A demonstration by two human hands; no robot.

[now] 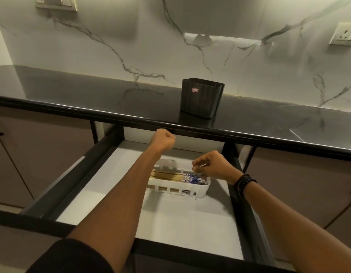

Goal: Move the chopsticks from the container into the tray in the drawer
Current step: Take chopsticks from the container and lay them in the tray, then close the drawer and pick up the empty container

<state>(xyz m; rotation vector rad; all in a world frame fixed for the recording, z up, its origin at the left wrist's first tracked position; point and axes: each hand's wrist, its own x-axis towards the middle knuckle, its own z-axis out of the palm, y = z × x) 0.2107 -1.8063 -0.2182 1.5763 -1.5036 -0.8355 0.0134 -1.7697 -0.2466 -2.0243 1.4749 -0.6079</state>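
Observation:
A white slotted tray (202, 191) lies in the open drawer (104, 174). It holds several chopsticks (170, 176) lying flat, with wooden shafts to the left and blue-and-white patterned ends to the right. The black ribbed container (200, 99) stands on the dark countertop, and nothing shows above its rim. My left hand (163, 139) is curled into a fist above the drawer's back, just under the counter edge, and holds nothing. My right hand (210, 164) hovers over the tray's right end. Its fingers and thumb are drawn together, and I see no chopstick in them.
The black countertop edge (131, 120) overhangs the back of the drawer. The drawer has dark side rails (243, 209) and a white liner. Closed cabinet doors flank it. A marble backsplash with wall sockets (343, 34) rises behind the counter.

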